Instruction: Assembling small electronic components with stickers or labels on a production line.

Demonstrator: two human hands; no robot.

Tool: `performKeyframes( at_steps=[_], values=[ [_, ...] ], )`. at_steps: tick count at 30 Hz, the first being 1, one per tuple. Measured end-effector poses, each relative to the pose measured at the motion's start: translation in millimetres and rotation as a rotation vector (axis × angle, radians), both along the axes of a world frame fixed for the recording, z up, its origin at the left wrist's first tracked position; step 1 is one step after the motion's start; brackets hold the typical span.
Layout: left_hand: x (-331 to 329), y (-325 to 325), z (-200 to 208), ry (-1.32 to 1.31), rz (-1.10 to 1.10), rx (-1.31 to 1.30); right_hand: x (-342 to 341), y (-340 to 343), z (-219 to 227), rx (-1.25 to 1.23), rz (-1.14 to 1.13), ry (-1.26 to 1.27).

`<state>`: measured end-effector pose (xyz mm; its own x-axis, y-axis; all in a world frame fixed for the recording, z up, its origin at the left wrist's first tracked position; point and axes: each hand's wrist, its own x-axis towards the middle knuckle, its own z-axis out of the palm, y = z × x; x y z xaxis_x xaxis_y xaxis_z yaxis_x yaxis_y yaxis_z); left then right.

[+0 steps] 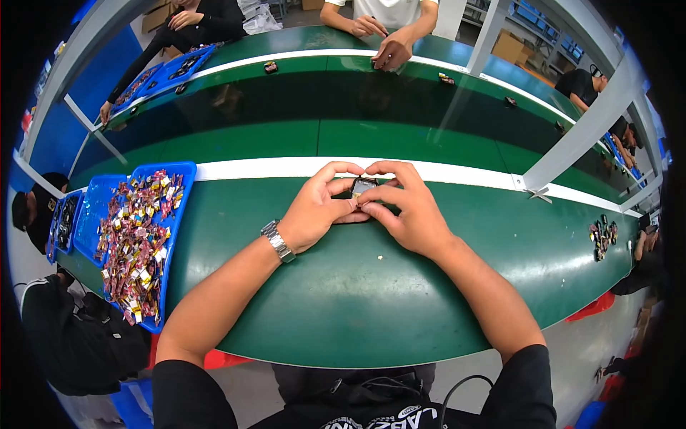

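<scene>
A small black plastic casing [365, 184] with a greyish inside is held in front of me, just above the green table. My left hand [314, 209] is closed around its left side, with the thumb at its lower edge. From the right, my right hand [409, 211] grips the same casing, its thumb and forefinger pinched near the lower edge. A small pale yellowish bit shows by those fingertips, but the fingers hide most of it. To my left lies a blue tray [171, 247] heaped with small parts [139, 243] in reddish, white and yellow.
A green conveyor belt [286, 138] carrying spaced dark pieces runs beyond the white rail [243, 169]. Grey metal posts [582, 136] rise at both sides. Several small assemblies [603, 237] lie at the table's right end. Other people work across the belt and at both sides.
</scene>
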<state>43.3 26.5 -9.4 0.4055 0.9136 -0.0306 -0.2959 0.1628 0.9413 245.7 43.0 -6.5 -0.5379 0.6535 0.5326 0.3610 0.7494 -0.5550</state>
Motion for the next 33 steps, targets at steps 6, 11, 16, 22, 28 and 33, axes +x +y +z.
performKeyframes(
  at_steps=[6, 11, 16, 22, 28, 33],
  values=[
    [-3, 0, -8, -0.015, -0.007, 0.038, 1, 0, -1, -0.114, -0.036, 0.055],
    [-3, 2, -12, 0.027, -0.013, 0.058, 1, -1, 1, -0.135, -0.065, 0.030],
    [-2, 1, -12, 0.064, 0.002, 0.080, 0, -2, 3, -0.148, -0.056, 0.045],
    [2, -3, -6, 0.139, 0.025, 0.058, 3, -5, -1, -0.145, -0.010, 0.023],
    [1, -3, -7, 0.042, 0.011, 0.036, -8, -13, -3, 0.013, -0.153, 0.065],
    [1, -2, -9, -0.034, -0.008, 0.029, -13, -13, -8, 0.114, -0.200, 0.148]
  ],
)
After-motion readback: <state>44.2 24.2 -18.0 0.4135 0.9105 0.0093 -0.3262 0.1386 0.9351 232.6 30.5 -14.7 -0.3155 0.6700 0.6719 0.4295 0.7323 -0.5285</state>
